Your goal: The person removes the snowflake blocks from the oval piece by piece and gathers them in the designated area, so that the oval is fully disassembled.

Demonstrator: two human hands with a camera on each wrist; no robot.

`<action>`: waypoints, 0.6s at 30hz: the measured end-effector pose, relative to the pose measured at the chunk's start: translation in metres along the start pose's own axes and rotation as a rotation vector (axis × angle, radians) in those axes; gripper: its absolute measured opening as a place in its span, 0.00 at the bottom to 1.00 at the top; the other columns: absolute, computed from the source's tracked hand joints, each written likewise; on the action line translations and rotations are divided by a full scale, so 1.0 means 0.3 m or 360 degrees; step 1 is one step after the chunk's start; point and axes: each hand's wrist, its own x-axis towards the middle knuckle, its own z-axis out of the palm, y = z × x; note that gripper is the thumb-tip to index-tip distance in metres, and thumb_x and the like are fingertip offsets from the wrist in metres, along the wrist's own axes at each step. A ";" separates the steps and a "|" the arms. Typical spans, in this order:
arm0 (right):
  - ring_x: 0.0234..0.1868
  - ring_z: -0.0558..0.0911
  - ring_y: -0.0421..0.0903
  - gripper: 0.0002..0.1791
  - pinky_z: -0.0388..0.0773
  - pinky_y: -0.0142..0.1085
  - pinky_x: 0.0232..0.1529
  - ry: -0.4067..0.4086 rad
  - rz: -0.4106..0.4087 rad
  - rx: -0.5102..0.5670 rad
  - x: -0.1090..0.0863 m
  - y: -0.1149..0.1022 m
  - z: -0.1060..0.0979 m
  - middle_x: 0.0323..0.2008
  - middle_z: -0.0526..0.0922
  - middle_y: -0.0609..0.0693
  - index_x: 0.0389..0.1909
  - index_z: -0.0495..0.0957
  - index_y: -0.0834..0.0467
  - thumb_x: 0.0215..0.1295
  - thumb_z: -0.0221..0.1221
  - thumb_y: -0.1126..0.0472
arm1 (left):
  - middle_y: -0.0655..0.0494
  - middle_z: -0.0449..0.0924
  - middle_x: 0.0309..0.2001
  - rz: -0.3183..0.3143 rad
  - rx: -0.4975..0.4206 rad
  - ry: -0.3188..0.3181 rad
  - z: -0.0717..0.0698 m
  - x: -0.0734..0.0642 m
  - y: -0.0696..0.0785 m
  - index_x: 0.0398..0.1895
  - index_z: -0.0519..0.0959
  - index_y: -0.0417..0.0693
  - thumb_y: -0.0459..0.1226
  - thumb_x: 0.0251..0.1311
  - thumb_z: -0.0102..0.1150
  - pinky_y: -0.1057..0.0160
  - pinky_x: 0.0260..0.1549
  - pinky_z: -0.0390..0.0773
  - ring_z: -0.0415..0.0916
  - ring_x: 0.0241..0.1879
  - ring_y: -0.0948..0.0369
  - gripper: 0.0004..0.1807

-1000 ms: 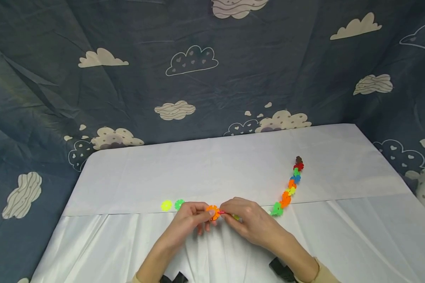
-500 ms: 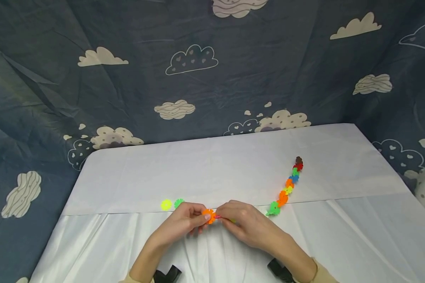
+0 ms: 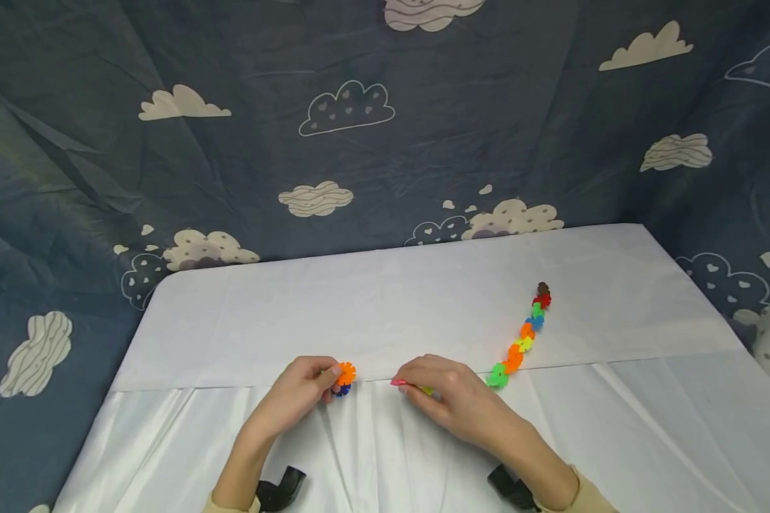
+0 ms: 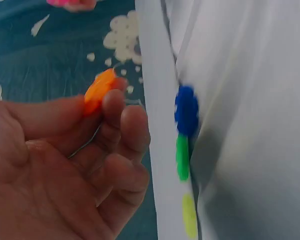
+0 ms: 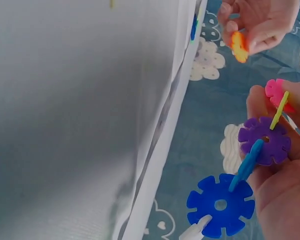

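My left hand pinches an orange notched interlocking disc between thumb and fingertips. In the left wrist view, a blue disc, a green disc and a yellow disc lie in a row on the tabletop near that hand. My right hand holds the near end of a disc chain, whose pink disc sticks out past the fingertips. Beyond the pink one, the right wrist view has a yellow disc, a purple disc and a blue disc linked together. A gap separates orange from pink.
The chain curves to the right and away, ending in a brown disc. White cloth covers the table. Behind it hangs a dark cloud-print curtain. Black wrist devices show by both forearms.
My left hand has moved left with the orange disc, which was up against the pink one and is now apart from it. The loose green and yellow discs are now hidden in the head view.
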 end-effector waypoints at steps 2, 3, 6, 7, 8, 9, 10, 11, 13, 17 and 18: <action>0.44 0.80 0.36 0.09 0.79 0.32 0.46 -0.0005 0.0021 0.0011 -0.001 0.000 0.001 0.41 0.83 0.39 0.43 0.85 0.53 0.63 0.66 0.66 | 0.48 0.76 0.24 -0.0007 0.0085 0.0042 -0.021 -0.004 -0.009 0.31 0.84 0.43 0.35 0.68 0.57 0.61 0.29 0.69 0.71 0.24 0.56 0.09; 0.44 0.81 0.36 0.09 0.79 0.32 0.46 -0.0006 0.0032 0.0012 -0.002 0.001 0.002 0.41 0.84 0.39 0.43 0.85 0.53 0.63 0.66 0.65 | 0.49 0.77 0.24 -0.0022 0.0114 0.0065 -0.030 -0.006 -0.013 0.31 0.85 0.45 0.34 0.66 0.59 0.61 0.28 0.70 0.71 0.24 0.56 0.07; 0.43 0.81 0.35 0.09 0.80 0.32 0.45 0.0000 0.0066 0.0033 -0.002 0.002 0.002 0.41 0.84 0.40 0.43 0.85 0.52 0.63 0.66 0.64 | 0.52 0.79 0.25 -0.0082 0.0183 0.0133 -0.061 -0.012 -0.026 0.32 0.86 0.47 0.33 0.62 0.64 0.61 0.25 0.72 0.72 0.23 0.55 0.04; 0.43 0.81 0.35 0.09 0.80 0.32 0.45 0.0001 0.0078 0.0041 -0.002 0.003 0.002 0.41 0.84 0.40 0.43 0.85 0.52 0.63 0.66 0.64 | 0.53 0.79 0.25 -0.0111 0.0209 0.0150 -0.070 -0.014 -0.031 0.31 0.87 0.47 0.32 0.61 0.65 0.61 0.24 0.72 0.72 0.22 0.55 0.03; 0.42 0.81 0.35 0.09 0.80 0.31 0.44 0.0001 0.0090 0.0047 -0.003 0.004 0.002 0.41 0.84 0.40 0.44 0.85 0.52 0.63 0.66 0.64 | 0.54 0.79 0.25 -0.0133 0.0227 0.0166 -0.079 -0.015 -0.036 0.31 0.87 0.48 0.32 0.60 0.65 0.61 0.23 0.72 0.72 0.22 0.55 0.03; 0.42 0.81 0.35 0.09 0.80 0.31 0.44 -0.0001 0.0106 0.0054 -0.003 0.003 0.002 0.41 0.85 0.40 0.44 0.85 0.52 0.63 0.66 0.64 | 0.55 0.79 0.25 -0.0156 0.0245 0.0176 -0.087 -0.016 -0.041 0.31 0.87 0.48 0.32 0.59 0.66 0.61 0.22 0.72 0.72 0.22 0.55 0.03; 0.41 0.81 0.34 0.09 0.80 0.31 0.43 -0.0006 0.0118 0.0062 -0.003 0.003 0.001 0.41 0.85 0.41 0.44 0.85 0.52 0.63 0.66 0.64 | 0.57 0.80 0.25 -0.0162 0.0267 0.0184 -0.094 -0.016 -0.048 0.31 0.87 0.47 0.32 0.59 0.66 0.61 0.22 0.73 0.72 0.23 0.56 0.02; 0.41 0.81 0.34 0.09 0.80 0.31 0.43 -0.0013 0.0130 0.0068 -0.003 0.003 0.001 0.41 0.85 0.41 0.44 0.85 0.52 0.63 0.66 0.63 | 0.57 0.80 0.25 -0.0167 0.0283 0.0184 -0.099 -0.014 -0.055 0.31 0.87 0.46 0.32 0.58 0.67 0.61 0.23 0.73 0.73 0.23 0.56 0.02; 0.41 0.81 0.34 0.09 0.80 0.31 0.43 -0.0036 0.0147 0.0077 -0.003 0.003 0.000 0.40 0.85 0.41 0.44 0.85 0.52 0.63 0.66 0.63 | 0.57 0.79 0.24 -0.0166 0.0302 0.0178 -0.110 -0.012 -0.069 0.30 0.86 0.45 0.31 0.57 0.67 0.62 0.24 0.73 0.73 0.23 0.57 0.01; 0.41 0.80 0.33 0.08 0.80 0.31 0.43 -0.0072 0.0155 0.0097 -0.003 0.004 0.000 0.40 0.85 0.41 0.43 0.86 0.52 0.65 0.65 0.62 | 0.55 0.77 0.22 -0.0171 0.0332 0.0166 -0.125 -0.011 -0.094 0.29 0.83 0.44 0.28 0.54 0.67 0.62 0.25 0.73 0.73 0.23 0.58 0.03; 0.41 0.80 0.33 0.08 0.80 0.31 0.43 -0.0073 0.0153 0.0099 -0.003 0.004 0.000 0.40 0.85 0.41 0.43 0.86 0.52 0.65 0.65 0.62 | 0.55 0.77 0.22 -0.0179 0.0345 0.0172 -0.128 -0.012 -0.098 0.28 0.83 0.44 0.27 0.54 0.67 0.62 0.25 0.73 0.72 0.23 0.58 0.04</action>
